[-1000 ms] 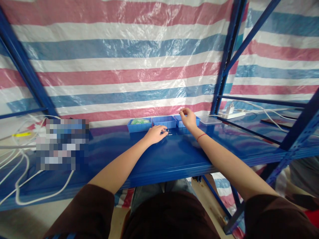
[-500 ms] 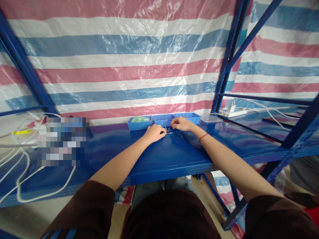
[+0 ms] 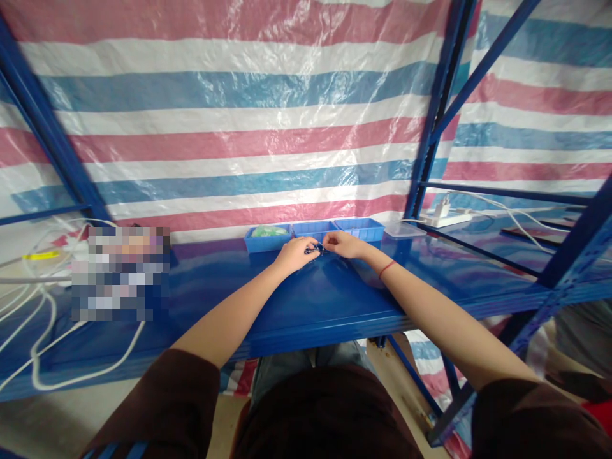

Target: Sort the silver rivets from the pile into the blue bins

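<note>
On my feed, the small thin parts (image 3: 317, 250) sit just below the middle of the frame, in the gap between the two hands. I see the left hand (image 3: 295, 255) on their left side, thumb and forefinger curled around the cluster and closed on it; its near end is hidden by the fingers. The right hand (image 3: 345, 245) comes in from the right, thumb and fingertips bunched at the cluster's other end. I cannot tell whether it pinches a part or only touches one. The parts look dark with pale, rod-like pieces among them, too small for me to make out further.

Just behind the hands I have three blue bins in a row: the left bin (image 3: 268, 242) with green and whitish stuff in it, the middle bin (image 3: 314, 232), and the right bin (image 3: 359, 231). A clear plastic tray (image 3: 405, 231) lies beside the last one, on the blue tabletop (image 3: 310, 306).

For lettering, I check the white power strip (image 3: 452, 220) at the right of the frame, but any marking is too small to read. At the left, a pixelated patch (image 3: 119, 274) covers whatever lies there, near white cables (image 3: 86, 384) and a yellow strip (image 3: 41, 255).
</note>
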The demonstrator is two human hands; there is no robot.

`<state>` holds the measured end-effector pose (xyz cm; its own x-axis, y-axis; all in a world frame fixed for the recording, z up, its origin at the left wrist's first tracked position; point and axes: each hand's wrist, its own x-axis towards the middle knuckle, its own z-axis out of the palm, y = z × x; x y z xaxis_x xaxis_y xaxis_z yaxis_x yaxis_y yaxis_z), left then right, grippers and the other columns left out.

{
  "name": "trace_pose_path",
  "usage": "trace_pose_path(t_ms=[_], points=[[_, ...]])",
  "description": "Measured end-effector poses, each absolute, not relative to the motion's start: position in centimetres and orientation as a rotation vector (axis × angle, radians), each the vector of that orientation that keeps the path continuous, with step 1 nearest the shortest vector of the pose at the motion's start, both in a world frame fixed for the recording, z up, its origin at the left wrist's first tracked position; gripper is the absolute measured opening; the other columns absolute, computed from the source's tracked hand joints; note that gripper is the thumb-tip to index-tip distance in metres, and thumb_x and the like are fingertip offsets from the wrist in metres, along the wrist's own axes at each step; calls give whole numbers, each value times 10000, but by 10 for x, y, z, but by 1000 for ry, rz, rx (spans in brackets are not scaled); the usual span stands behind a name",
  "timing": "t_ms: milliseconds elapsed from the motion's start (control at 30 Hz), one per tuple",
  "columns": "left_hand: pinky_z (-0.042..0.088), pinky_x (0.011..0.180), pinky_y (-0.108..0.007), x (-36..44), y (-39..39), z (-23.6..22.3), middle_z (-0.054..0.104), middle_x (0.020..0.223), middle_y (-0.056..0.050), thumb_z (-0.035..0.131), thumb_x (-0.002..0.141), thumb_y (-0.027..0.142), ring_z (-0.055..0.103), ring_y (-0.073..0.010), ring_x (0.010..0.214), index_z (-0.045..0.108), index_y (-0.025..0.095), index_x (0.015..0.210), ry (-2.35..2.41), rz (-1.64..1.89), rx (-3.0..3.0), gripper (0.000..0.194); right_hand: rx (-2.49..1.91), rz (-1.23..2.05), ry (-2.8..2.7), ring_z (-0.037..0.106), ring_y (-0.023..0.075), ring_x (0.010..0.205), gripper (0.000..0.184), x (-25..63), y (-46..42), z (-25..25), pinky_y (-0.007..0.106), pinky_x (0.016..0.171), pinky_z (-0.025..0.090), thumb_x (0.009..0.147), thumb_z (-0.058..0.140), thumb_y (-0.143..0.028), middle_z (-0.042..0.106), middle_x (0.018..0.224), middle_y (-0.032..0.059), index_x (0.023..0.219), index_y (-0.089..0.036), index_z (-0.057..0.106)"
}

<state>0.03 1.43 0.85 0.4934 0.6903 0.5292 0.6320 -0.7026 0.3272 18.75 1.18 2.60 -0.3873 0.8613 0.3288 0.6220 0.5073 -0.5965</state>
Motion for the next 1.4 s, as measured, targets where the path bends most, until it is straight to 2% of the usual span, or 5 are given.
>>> trace_pose_path(t_ms=[267,467,700,933,1400], points=[[490,743,-285,7,11,12,688,863,-59,590,756,342,635,-166,763,634,168,855,1008,1222,2316,205,-1049,743,-2042,465,101,585,41,180,5,30,233,590,367,691,552,-199,533,623,-16,703,-161,543],[491,731,-257,7,7,17,687,830,-28,557,781,365,634,-148,754,627,171,817,982,1285,2295,209,-1065,829,-2047,455,90,587,30,178,-5,36,218,565,351,721,523,-159,507,642,-21,751,-154,522],[496,708,-248,8,3,20,679,824,-22,553,787,311,631,-134,724,621,170,829,985,1318,2277,163,-1162,1024,-2054,567,123,765,121,180,-11,39,216,620,407,768,511,-153,625,899,51,884,-168,540],[492,716,-239,8,3,22,673,857,-27,550,788,262,625,-127,745,623,163,840,957,1383,2287,134,-1054,816,-2000,540,108,631,53,182,-2,37,243,640,429,711,549,-123,604,673,13,751,-144,577],[494,745,-263,6,7,21,663,884,-36,550,789,250,619,-132,764,612,166,874,1003,1415,2261,135,-964,665,-1778,514,94,573,203,183,-2,45,232,570,419,637,645,-278,598,644,5,763,-121,620]])
